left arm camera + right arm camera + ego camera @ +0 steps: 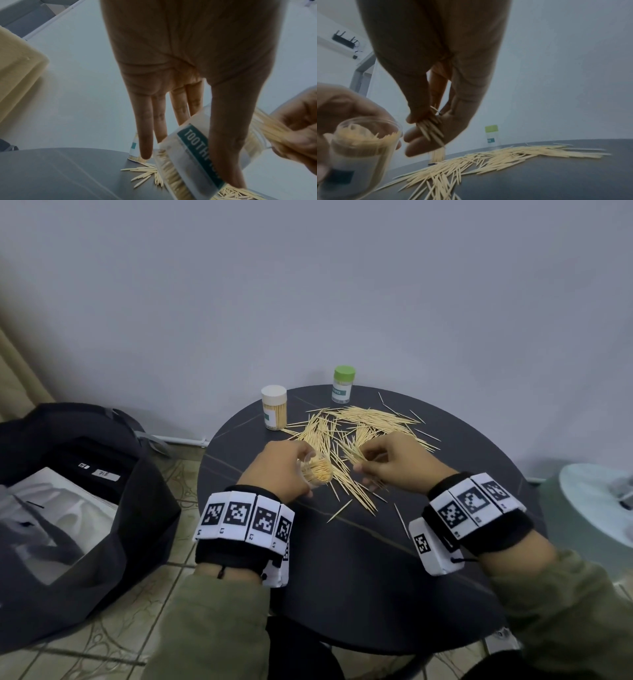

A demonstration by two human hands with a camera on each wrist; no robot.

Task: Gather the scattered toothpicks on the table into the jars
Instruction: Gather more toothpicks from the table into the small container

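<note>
Above table [359, 577], right hand [394, 462] pinches toothpicks [430, 129].

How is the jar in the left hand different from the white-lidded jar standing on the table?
The jar in the left hand has no lid, its mouth open toward the right hand; the white-lidded jar is capped. The held jar is tilted and gripped by the left hand; the white-lidded one stands upright, untouched, at the table edge. Both are clear, labelled, and hold toothpicks.
</note>
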